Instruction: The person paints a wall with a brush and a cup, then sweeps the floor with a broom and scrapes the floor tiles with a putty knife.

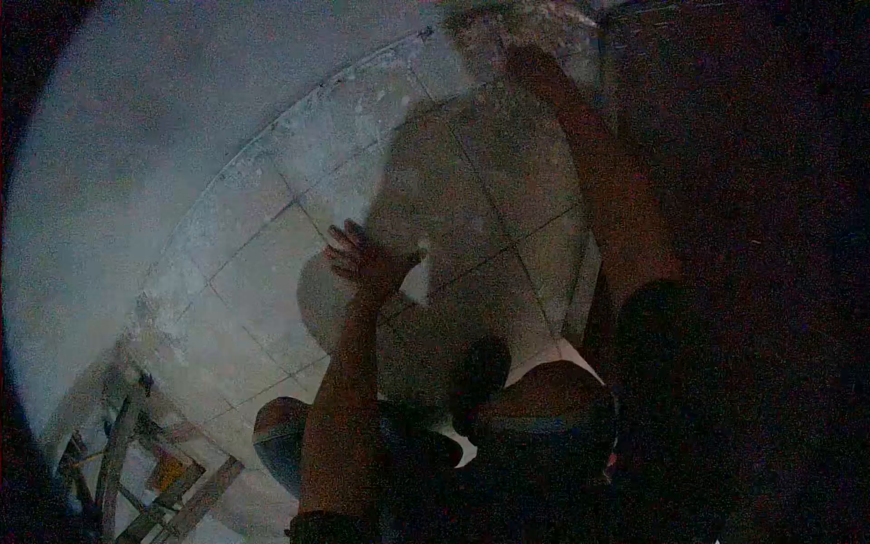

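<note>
Light: dim and grainy, with the right side almost black.
Left hand [362, 258]: palm over the tiled floor [467, 195], fingers spread wide, nothing visible in its grip; whether it touches the tiles I cannot tell.
Right hand [524, 62]: stretched far forward at the end of a long reach, beside a rough, mottled patch [553, 20]; too dark to tell how the fingers stand or whether they hold anything.
Mottled patch: at the far end of the floor, just beyond the right hand, brownish and uneven.
Tiles: pale, with dark joints crossing; whitish specks and smears lie along the wall side, and a broad shadow covers the middle.
Wall [172, 100]: pale and plain, its base curving along the floor's left edge in this view.
Legs: bent, close to the floor, knee [553, 390] bare above dark cloth; a dark shoe-like shape [480, 376] sits between them.
Wooden frame [122, 453]: crossed bars at lower left, near the wall, with a small orange-yellow piece [166, 473] among them.
</note>
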### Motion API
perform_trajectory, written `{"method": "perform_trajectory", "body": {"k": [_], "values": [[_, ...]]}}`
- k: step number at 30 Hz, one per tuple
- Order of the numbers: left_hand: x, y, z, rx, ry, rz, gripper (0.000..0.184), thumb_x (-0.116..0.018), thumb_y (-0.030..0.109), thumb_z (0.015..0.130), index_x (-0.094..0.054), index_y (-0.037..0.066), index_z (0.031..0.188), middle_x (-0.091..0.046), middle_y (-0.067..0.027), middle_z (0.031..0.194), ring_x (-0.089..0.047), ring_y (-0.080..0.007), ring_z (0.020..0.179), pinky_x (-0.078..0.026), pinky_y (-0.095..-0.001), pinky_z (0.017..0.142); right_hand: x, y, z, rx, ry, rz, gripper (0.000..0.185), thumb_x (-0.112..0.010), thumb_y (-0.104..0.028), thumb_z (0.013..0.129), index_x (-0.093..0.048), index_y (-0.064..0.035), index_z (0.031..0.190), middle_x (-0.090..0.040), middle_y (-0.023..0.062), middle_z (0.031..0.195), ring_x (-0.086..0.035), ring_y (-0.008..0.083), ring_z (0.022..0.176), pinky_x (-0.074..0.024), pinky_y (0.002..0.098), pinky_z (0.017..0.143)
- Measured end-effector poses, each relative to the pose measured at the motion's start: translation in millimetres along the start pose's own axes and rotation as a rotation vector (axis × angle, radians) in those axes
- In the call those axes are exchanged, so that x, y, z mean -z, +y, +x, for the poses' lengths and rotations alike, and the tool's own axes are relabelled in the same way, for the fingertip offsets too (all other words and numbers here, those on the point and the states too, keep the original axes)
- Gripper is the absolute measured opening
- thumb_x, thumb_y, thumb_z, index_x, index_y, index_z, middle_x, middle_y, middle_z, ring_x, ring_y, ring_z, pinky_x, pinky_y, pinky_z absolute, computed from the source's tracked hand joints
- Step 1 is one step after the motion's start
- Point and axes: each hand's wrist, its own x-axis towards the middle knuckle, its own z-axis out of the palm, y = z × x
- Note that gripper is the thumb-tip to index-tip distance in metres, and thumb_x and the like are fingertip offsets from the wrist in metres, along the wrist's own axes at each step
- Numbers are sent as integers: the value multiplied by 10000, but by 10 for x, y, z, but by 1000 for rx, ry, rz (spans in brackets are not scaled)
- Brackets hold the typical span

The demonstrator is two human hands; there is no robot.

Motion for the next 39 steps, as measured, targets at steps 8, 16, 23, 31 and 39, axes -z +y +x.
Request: {"method": "perform_trajectory", "body": {"k": [8,16,23,31,39], "values": [[-42,-20,-54,-55,-37,73,1501,-773,761,604,113,-30,1522,216,-329,1554,193,-628,1380,-5,-767,1063,-21,-276,-335,132,203,-302,317,-533,-280,1000,-618,-86,1237,-693,141,995,-678,295,923,-556,462,839],[2,-34,-36,-35,-52,95,1503,-758,783,598,96,-36,1525,186,-306,1572,189,-601,1399,-6,-736,1091,279,-525,-199,75,210,117,282,-514,-256,990,-617,-31,1125,-655,206,873,-657,383,843,-524,529,755],[-86,-38,-50,-71,45,92,1498,-731,806,606,106,-27,1527,193,-308,1569,191,-622,1383,19,-759,1070,187,-368,257,-117,52,21,381,-542,-338,977,-616,-31,1190,-672,207,935,-679,375,868,-569,486,778],[-106,-44,-17,-54,0,109,1501,-741,794,605,117,-18,1530,202,-298,1571,210,-607,1387,37,-742,1083,261,-484,-51,13,82,655,312,-568,-249,945,-629,-31,1160,-684,175,956,-697,313,893,-585,451,769],[-63,-32,-38,-47,-44,44,1499,-790,736,607,117,-26,1526,205,-292,1571,201,-598,1395,25,-740,1087,-49,-206,160,183,446,-561,294,-488,-246,982,-644,-29,1107,-661,176,1130,-653,330,1036,-545,514,801]]}}
